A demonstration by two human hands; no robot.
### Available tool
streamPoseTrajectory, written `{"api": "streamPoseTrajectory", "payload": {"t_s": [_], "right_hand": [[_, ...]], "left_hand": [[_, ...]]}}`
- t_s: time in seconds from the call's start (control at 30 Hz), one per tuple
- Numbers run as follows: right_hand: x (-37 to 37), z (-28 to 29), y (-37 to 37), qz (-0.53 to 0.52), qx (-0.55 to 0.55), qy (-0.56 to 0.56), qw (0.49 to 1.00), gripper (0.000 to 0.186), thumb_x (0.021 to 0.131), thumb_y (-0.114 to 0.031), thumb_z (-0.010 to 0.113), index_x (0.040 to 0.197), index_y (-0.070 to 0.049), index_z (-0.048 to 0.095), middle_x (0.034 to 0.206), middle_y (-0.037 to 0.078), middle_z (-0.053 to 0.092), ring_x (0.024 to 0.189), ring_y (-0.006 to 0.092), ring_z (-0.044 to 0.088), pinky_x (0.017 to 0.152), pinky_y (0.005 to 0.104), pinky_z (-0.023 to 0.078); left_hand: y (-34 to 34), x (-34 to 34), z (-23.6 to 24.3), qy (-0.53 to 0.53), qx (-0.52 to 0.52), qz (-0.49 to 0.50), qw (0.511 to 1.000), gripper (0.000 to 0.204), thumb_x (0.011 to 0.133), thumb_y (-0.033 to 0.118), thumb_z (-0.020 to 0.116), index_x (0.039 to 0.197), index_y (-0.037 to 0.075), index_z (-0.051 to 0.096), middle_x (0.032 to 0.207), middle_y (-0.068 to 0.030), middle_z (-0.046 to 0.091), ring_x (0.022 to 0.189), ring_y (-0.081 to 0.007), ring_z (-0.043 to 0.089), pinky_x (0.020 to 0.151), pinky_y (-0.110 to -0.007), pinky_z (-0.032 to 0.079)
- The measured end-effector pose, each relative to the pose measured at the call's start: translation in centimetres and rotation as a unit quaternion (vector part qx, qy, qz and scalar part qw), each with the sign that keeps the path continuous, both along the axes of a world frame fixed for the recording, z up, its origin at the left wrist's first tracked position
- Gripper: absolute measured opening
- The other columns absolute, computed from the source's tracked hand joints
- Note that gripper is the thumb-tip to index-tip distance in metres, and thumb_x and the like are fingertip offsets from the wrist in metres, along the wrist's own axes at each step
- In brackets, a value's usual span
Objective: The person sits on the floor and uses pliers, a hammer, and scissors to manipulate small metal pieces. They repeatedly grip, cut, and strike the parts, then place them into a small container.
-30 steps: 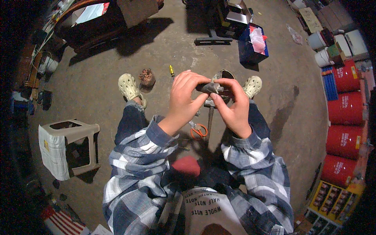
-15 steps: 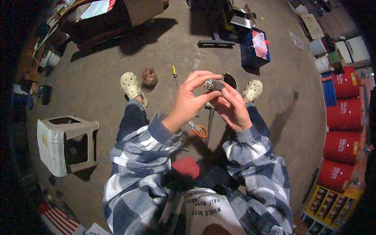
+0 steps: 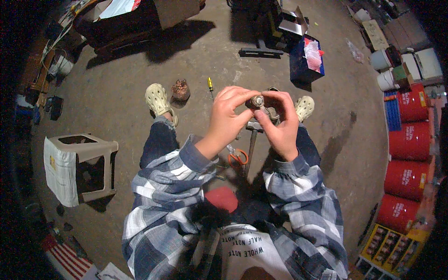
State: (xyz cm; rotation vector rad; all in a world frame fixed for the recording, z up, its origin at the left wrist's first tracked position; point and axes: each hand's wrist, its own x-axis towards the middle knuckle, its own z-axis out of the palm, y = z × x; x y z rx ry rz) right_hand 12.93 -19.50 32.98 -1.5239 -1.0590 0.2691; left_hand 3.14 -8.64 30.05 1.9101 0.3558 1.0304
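Note:
Between my two hands, above the floor, is a small dark metal cylinder (image 3: pixel 257 101) with a shiny stepped end turned up toward me. My left hand (image 3: pixel 227 112) pinches it from the left with thumb and fingers. My right hand (image 3: pixel 281 125) grips it from the right, the thumb below and the fingers curled over the top. Beneath the hands lies a hammer (image 3: pixel 252 140), its head partly covered by my right thumb. Orange-handled scissors (image 3: pixel 238 157) lie left of its handle. Beyond my left hand is a yellow-handled screwdriver (image 3: pixel 210 84). A dark round thing behind my right hand is mostly hidden.
A clump with copper-coloured strands (image 3: pixel 180 89) sits by my left shoe (image 3: pixel 157 99). To the left stands a beige stool (image 3: pixel 98 140). A dark blue box (image 3: pixel 304 67) is ahead on the right. Red drums (image 3: pixel 407 179) and a yellow crate (image 3: pixel 377 228) line the right side.
The metal cylinder has turned so its shiny end faces me more directly, and it has shifted slightly right. My right fingers have curled up and over it.

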Motion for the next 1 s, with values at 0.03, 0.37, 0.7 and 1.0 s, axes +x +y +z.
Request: {"api": "streamPoseTrajectory", "payload": {"t_s": [0.03,0.37,0.7,1.0], "right_hand": [[0.0,-0.1,0.1,-0.008,-0.007,-0.064,0.998,0.034,0.068,-0.004,0.069,0.1,-0.002,0.057,0.093,0.008,0.055,0.085,0.0174,0.055,0.075,0.0268,0.045],[-0.3,0.3,0.1,-0.022,0.002,-0.083,0.996,0.032,0.066,-0.001,0.069,0.097,-0.002,0.059,0.092,0.01,0.055,0.081,0.019,0.055,0.07,0.0271,0.046],[-0.3,0.3,0.1,-0.013,0.01,-0.094,0.995,0.033,0.067,0.0,0.068,0.099,-0.002,0.058,0.093,0.01,0.054,0.081,0.0185,0.055,0.07,0.0262,0.046],[-0.3,0.3,0.1,-0.013,0.0,-0.086,0.996,0.033,0.068,-0.001,0.069,0.099,-0.001,0.058,0.093,0.01,0.054,0.082,0.0182,0.055,0.07,0.0263,0.046]], "left_hand": [[0.1,0.0,-0.1,0.005,0.013,0.007,1.0,0.031,0.061,0.008,0.067,0.093,0.007,0.065,0.088,-0.0085,0.062,0.088,-0.0267,0.056,0.082,-0.037,0.042],[0.2,-0.1,0.6,0.001,0.093,0.036,0.995,0.03,0.06,0.008,0.066,0.091,0.008,0.065,0.087,-0.0068,0.061,0.087,-0.0257,0.056,0.09,-0.042,0.039],[0.3,-0.4,1.1,0.008,0.123,0.038,0.992,0.031,0.061,0.007,0.064,0.092,0.009,0.065,0.087,-0.0051,0.06,0.087,-0.0242,0.055,0.092,-0.043,0.038],[0.3,-0.4,1.1,0.004,0.118,0.04,0.992,0.032,0.061,0.006,0.063,0.092,0.009,0.065,0.087,-0.0046,0.06,0.088,-0.024,0.055,0.092,-0.043,0.038]]}}
